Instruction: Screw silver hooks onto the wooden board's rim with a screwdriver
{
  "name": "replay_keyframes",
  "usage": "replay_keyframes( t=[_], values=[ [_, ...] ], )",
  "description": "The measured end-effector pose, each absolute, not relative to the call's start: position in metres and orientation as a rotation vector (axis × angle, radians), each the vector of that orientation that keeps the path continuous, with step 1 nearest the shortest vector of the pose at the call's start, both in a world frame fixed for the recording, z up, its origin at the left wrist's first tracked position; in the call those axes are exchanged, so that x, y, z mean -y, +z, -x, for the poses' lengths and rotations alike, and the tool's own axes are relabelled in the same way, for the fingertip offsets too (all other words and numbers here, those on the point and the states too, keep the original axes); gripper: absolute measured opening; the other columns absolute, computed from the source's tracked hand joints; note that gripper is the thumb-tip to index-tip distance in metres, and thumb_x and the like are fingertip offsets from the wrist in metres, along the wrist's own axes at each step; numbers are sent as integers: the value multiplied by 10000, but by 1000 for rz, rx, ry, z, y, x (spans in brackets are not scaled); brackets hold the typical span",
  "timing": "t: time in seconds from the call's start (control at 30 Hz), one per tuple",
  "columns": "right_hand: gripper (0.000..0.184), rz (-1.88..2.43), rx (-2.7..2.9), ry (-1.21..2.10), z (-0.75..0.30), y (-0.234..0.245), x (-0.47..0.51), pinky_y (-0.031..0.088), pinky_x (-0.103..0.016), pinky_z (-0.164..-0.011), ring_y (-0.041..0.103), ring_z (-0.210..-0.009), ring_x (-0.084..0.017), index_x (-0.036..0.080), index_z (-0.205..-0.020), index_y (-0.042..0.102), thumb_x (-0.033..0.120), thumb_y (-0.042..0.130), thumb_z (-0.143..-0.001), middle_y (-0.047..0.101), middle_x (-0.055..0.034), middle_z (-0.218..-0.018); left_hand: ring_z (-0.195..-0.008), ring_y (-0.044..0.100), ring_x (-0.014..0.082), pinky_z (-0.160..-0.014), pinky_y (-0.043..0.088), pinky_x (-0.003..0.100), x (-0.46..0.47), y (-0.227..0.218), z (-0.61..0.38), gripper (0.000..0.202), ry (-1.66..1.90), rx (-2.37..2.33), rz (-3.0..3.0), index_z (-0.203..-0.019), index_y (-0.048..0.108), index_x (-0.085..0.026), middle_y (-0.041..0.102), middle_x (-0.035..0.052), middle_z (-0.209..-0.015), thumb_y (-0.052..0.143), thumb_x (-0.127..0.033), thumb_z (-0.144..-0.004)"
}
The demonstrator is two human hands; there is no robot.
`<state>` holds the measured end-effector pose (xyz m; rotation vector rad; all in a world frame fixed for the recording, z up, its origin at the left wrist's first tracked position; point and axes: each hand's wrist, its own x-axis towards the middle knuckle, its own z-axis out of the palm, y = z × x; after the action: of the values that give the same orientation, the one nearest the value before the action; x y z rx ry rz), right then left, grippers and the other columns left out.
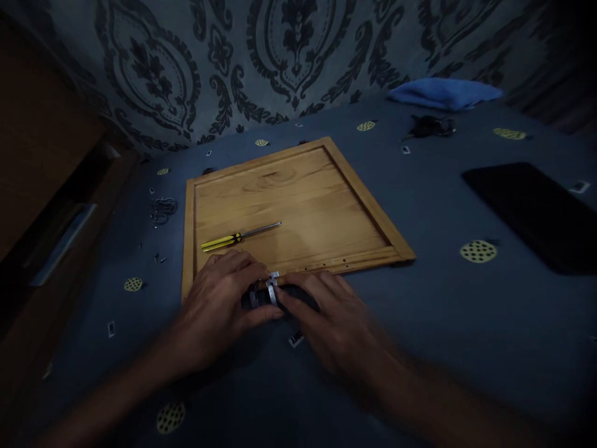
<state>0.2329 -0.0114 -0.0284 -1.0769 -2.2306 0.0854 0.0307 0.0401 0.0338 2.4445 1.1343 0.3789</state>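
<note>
A framed wooden panel [289, 186], like a cabinet door, lies flat on the bed sheet. At its front edge is a small silver metal hinge [272, 292]. My left hand [219, 295] is closed around the hinge's left side, thumb below and fingers above on the panel's edge. From the right, my right hand [329, 305] pinches at the same hinge, with its thumb against the metal. The fingers partly hide the hinge. A yellow and black screwdriver [240, 236] rests on the panel just beyond my left hand.
Loose screws [159, 258] and a small pile of metal pieces [163, 208] lie left of the panel. A black flat object [536, 211] is at the right. Farther back are a dark crumpled item [429, 126] and a blue cloth [445, 93]. Wooden furniture [51, 124] borders the left.
</note>
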Motion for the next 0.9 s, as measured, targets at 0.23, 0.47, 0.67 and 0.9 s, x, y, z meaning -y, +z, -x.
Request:
replay_keyframes(
  t=[0.23, 0.47, 0.67, 0.9],
  values=[
    [330, 1035, 2296, 22, -236, -31, 9, 476, -386, -868, 600, -991, -228, 128, -1211, 664, 57, 430, -989, 721, -104, -1256, -976, 653, 262, -854, 497, 450, -38, 31, -31, 323, 395, -1143, -2462, -1051, 683, -229, 701, 39, -1035, 826, -377, -802],
    [297, 1054, 2334, -6, -235, -22, 10, 479, -372, -865, 611, -984, -224, 125, -1194, 687, 89, 465, -1000, 741, -96, -1217, -992, 640, 252, -863, 484, 430, -39, 29, -30, 324, 432, -1117, -2475, -1061, 658, -224, 693, 35, -1043, 800, -393, -824],
    [288, 1065, 2334, -43, -234, -21, 10, 469, -363, -867, 616, -972, -219, 137, -1163, 708, 104, 461, -1019, 752, -73, -1209, -979, 639, 240, -840, 481, 403, -37, 28, -30, 301, 420, -1132, -2473, -1064, 656, -233, 688, 24, -1036, 772, -408, -849],
    [319, 1061, 2326, -38, -236, -21, 9, 463, -363, -834, 585, -933, -213, 126, -1169, 700, 118, 408, -1042, 748, -66, -1212, -977, 642, 241, -842, 487, 399, -37, 28, -29, 323, 431, -1157, -2474, -1068, 672, -218, 695, 25, -1030, 774, -432, -848]
  ],
)
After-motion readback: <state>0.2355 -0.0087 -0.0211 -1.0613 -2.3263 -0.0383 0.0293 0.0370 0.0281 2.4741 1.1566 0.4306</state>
